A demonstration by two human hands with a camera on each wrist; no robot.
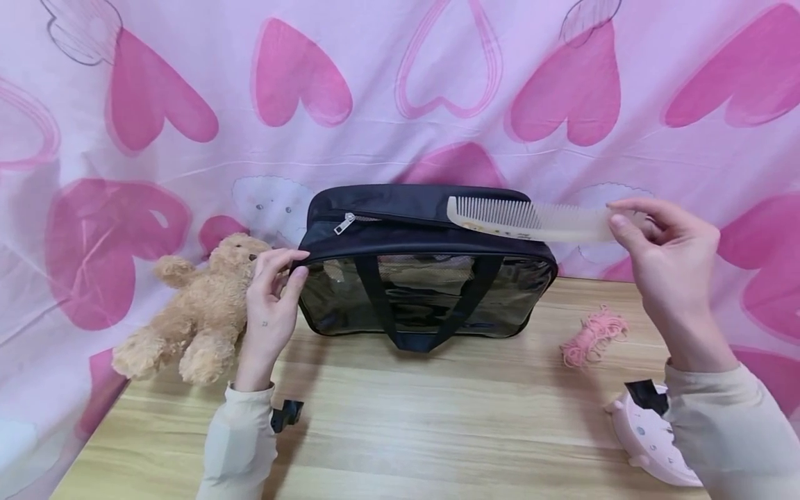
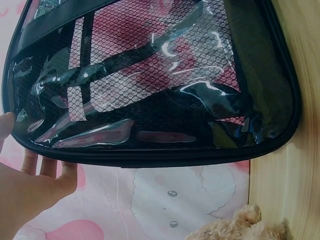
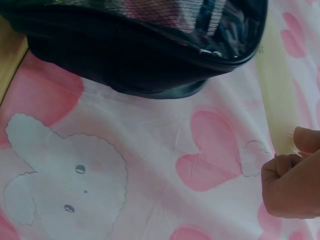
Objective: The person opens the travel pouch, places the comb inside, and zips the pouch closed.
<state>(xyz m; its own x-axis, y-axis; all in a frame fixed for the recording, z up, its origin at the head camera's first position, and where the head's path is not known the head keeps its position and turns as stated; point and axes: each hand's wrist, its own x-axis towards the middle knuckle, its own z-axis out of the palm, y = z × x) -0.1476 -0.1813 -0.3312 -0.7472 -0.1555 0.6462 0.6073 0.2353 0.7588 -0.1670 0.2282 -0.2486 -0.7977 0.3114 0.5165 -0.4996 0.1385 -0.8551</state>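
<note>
A black bag (image 1: 437, 292) with clear panels stands upright on the table, its top zipper partly undone and the zipper pull (image 1: 344, 223) at the left. My left hand (image 1: 272, 298) grips the bag's upper left corner; in the left wrist view the fingers (image 2: 48, 170) lie behind its edge. My right hand (image 1: 678, 260) pinches one end of a pale comb (image 1: 531, 221), teeth up, held level over the right part of the bag's top. In the right wrist view the comb (image 3: 280, 90) reaches up past the bag (image 3: 125, 55) from my right hand (image 3: 295, 180).
A tan teddy bear (image 1: 200, 312) lies left of the bag, beside my left forearm. Pink cord (image 1: 592, 337) lies bundled on the table (image 1: 412, 423) to the right. A pink and white round item (image 1: 650, 437) is partly under my right sleeve. A heart-print cloth (image 1: 375, 153) hangs behind.
</note>
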